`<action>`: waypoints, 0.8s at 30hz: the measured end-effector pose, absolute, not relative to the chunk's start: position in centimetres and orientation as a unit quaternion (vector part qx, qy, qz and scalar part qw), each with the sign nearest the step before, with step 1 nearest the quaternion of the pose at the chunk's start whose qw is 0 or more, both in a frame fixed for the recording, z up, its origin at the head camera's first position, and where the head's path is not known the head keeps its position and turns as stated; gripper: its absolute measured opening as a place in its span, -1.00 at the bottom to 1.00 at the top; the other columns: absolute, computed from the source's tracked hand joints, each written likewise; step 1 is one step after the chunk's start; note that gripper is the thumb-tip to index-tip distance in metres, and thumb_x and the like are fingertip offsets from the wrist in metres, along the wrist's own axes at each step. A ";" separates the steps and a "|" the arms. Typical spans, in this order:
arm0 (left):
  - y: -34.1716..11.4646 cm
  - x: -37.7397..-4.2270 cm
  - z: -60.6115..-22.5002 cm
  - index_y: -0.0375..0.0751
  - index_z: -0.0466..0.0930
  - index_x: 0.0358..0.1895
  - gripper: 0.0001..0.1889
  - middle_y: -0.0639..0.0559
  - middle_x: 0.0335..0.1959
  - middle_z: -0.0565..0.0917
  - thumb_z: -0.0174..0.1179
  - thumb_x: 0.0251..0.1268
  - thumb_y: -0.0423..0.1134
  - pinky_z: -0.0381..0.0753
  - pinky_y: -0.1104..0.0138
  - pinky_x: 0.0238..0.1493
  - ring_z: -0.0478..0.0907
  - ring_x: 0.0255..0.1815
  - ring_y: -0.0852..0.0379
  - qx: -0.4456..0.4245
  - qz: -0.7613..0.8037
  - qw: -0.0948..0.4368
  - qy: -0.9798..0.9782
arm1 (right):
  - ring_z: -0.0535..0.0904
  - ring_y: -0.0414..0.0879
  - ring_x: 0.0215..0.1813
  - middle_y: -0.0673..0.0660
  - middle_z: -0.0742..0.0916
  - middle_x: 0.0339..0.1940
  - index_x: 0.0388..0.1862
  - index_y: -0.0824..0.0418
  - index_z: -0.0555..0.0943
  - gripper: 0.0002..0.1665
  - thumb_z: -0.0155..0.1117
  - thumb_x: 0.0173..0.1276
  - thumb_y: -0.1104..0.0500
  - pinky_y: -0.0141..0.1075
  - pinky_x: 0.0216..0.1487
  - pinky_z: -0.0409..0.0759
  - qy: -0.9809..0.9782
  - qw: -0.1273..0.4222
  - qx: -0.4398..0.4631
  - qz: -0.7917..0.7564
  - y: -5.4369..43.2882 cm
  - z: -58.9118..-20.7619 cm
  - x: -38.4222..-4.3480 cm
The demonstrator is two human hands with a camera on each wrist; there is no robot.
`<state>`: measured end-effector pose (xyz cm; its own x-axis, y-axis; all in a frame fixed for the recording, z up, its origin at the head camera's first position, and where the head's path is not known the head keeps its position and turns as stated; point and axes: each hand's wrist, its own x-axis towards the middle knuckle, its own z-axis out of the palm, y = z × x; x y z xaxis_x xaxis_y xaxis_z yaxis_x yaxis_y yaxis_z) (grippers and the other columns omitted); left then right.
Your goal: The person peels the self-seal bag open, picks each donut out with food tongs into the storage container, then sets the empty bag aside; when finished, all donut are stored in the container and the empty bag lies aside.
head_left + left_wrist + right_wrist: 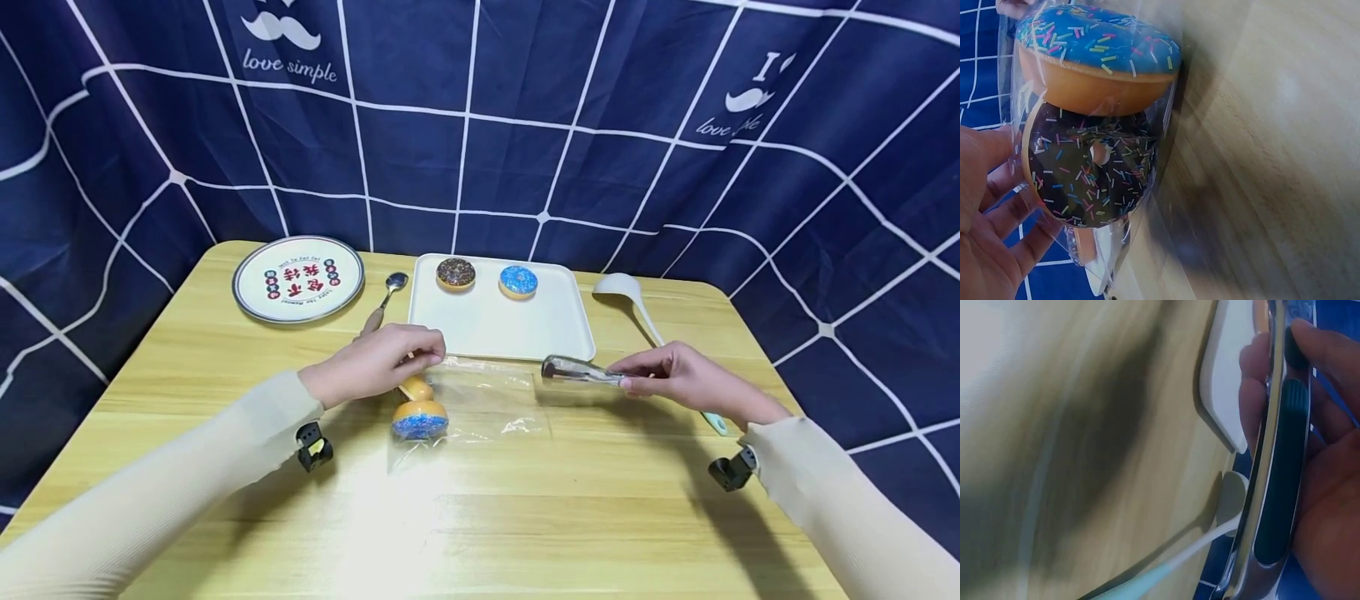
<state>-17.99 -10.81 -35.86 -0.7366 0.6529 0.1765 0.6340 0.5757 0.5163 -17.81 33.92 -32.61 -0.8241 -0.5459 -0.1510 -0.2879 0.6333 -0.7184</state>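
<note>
My left hand [378, 358] pinches the edge of a clear plastic bag [491, 404] above the table. Two doughnuts sit inside the bag: a blue-iced one with sprinkles [1097, 47] and, against it, a chocolate one with sprinkles [1079, 175]. From above, the chocolate one is mostly hidden by the hand. In my right hand [678, 383] is a pair of metal tongs [577, 369] with dark green grip inlays [1282, 475]. The tongs point left, close to the bag's right end, and hold nothing visible.
Behind the bag lies a white tray [495, 333] bearing a chocolate doughnut [455, 274] and a blue doughnut [518, 282]. A printed plate [262, 308] and a spoon [395, 282] are to the left. A white ladle [622, 287] lies right, below the right hand.
</note>
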 end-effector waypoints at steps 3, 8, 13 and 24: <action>-10.8 -18.0 -35.9 0.01 0.66 -0.16 -0.90 0.15 -0.25 0.76 0.17 0.60 -0.23 -0.08 -0.64 0.40 0.60 -0.23 0.28 0.364 0.283 0.015 0.887 | 0.70 -0.39 -0.22 0.01 0.87 -0.13 0.10 0.30 0.76 -0.73 0.35 0.48 0.27 -0.42 -0.20 0.68 0.882 0.178 -0.269 -0.342 34.0 -33.0 -17.3; -10.8 -17.8 -36.0 0.02 0.66 -0.15 -0.90 0.14 -0.24 0.76 0.17 0.59 -0.23 -0.08 -0.61 0.41 0.60 -0.24 0.30 0.368 0.286 0.011 0.885 | 0.62 -0.42 -0.28 0.11 0.86 -0.17 0.09 0.24 0.77 -0.74 0.36 0.47 0.28 -0.44 -0.31 0.61 0.877 0.170 -0.304 -0.330 33.6 -33.9 -16.8; -10.7 -17.8 -36.0 0.04 0.66 -0.15 -0.91 0.15 -0.24 0.76 0.17 0.60 -0.21 -0.09 -0.60 0.42 0.60 -0.24 0.31 0.367 0.281 0.008 0.887 | 0.67 -0.47 -0.14 0.15 0.87 -0.11 0.07 0.26 0.78 -0.74 0.38 0.43 0.34 -0.49 -0.17 0.65 0.874 0.128 -0.345 -0.316 32.7 -34.9 -16.3; -10.6 -17.9 -36.1 -0.01 0.66 -0.14 -0.90 0.12 -0.24 0.76 0.17 0.59 -0.26 0.07 -0.50 0.40 0.59 -0.25 0.31 0.375 0.289 0.010 0.881 | 0.62 -0.43 -0.19 -0.03 0.85 -0.10 0.16 0.15 0.76 -0.68 0.38 0.46 0.26 -0.44 -0.19 0.63 0.884 0.083 -0.358 -0.291 29.7 -36.2 -15.2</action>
<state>-17.86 -10.58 -36.12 -0.7181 0.6666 0.2001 0.6555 0.5512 0.5163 -15.19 29.69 -36.24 -0.7306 -0.6800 0.0613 -0.5837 0.5755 -0.5727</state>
